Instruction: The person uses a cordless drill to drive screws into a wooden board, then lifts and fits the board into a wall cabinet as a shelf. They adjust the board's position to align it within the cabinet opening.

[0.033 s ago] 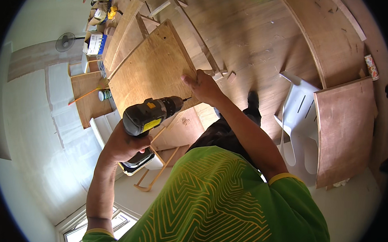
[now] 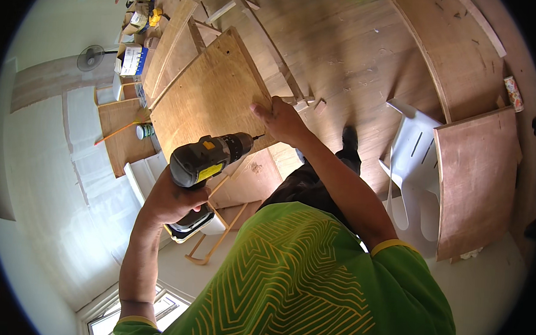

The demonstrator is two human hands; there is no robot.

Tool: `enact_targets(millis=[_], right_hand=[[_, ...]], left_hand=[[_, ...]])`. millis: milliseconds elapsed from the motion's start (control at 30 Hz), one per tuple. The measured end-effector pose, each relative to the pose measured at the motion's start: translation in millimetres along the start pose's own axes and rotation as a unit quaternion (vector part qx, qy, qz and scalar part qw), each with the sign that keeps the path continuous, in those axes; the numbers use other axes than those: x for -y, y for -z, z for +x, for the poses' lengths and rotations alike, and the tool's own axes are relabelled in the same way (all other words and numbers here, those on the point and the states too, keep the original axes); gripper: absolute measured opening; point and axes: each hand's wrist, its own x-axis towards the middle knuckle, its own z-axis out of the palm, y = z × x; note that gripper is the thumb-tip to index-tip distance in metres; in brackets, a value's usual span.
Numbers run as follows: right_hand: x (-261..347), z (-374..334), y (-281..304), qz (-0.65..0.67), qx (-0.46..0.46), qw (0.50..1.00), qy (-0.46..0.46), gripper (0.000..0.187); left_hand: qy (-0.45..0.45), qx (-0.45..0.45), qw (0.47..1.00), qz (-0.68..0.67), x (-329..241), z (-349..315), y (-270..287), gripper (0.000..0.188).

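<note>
My left hand [image 2: 172,200] is wrapped round the handle of a black cordless drill [image 2: 203,159] with yellow patches. The drill lies level, its thin bit [image 2: 258,136] pointing right, close to the near right corner of a wooden board [image 2: 209,82]. Whether the tip touches the wood I cannot tell. At that board's right edge my right hand [image 2: 282,123] is closed, thumb on the top face and fingers curled over the side. The board is pale brown, with a dark hole near its far corner. The undersides of my right fingers are hidden.
A white plastic chair [image 2: 416,145] stands at the right beside a leaning plywood sheet [image 2: 478,181]. Wooden frame bars [image 2: 268,43] stretch beyond the board. Open boxes [image 2: 130,60] sit on a bench at the far left. Lower down lies a hand saw with a wooden frame [image 2: 218,241].
</note>
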Motion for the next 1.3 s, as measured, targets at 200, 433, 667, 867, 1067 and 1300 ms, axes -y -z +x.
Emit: enact_targets(millis=[200, 433, 667, 867, 1067, 1300], right_hand=[[6, 5, 5, 0.003, -0.009, 1.0, -0.008, 0.076], [6, 3, 2, 0.01, -0.02, 1.0, -0.009, 0.074], [5, 6, -2, -0.003, -0.032, 0.999, -0.01, 0.073], [10, 3, -1, 0.0, -0.036, 0.999, -0.014, 0.073], [11, 3, -3, 0.002, -0.035, 0.999, -0.041, 0.068], [13, 3, -4, -0.007, -0.036, 0.999, -0.036, 0.068]], left_hand=[[0.001, 0.01, 1.0, 0.009, -1, 9, 1, 0.037], [-0.015, 0.009, 1.0, 0.011, -4, 13, -4, 0.039], [0.005, 0.023, 1.0, -0.02, -4, 18, -2, 0.045], [0.005, 0.016, 1.0, -0.025, -3, 21, -4, 0.041], [0.012, 0.021, 1.0, -0.018, -2, 25, -5, 0.042], [0.009, 0.013, 0.999, -0.038, -1, 24, -8, 0.042]])
